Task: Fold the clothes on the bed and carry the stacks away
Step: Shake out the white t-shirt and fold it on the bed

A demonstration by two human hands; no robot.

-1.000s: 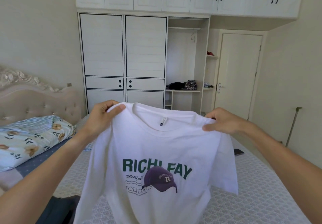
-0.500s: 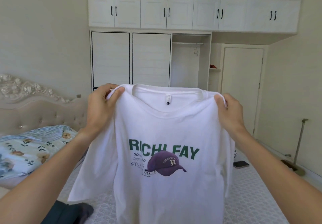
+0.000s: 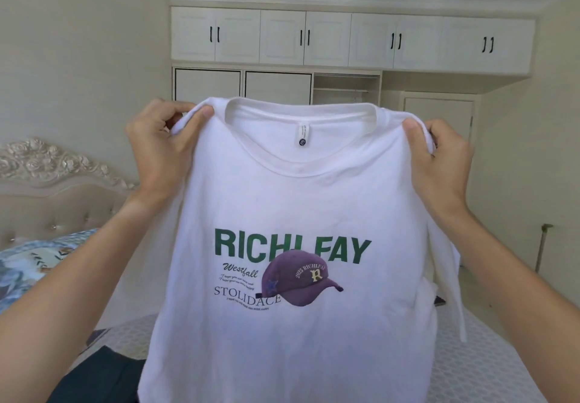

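With the left hand (image 3: pixel 163 148) and right hand (image 3: pixel 439 164) each in a pinching grip on a shoulder of the white T-shirt (image 3: pixel 298 214), held up above the bed (image 3: pixel 489 365), keep both shoulders level and taut so it lowers flat, unwrinkled.

Held-up shirt (image 3: pixel 301 201) blocks bed (image 3: pixel 489 368) (dark garment (image 3: pixel 103 374) bottom left)

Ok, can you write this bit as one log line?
step: shirt unfolded | left hand: grips shoulder | right hand: grips shoulder | white T-shirt: hanging above bed
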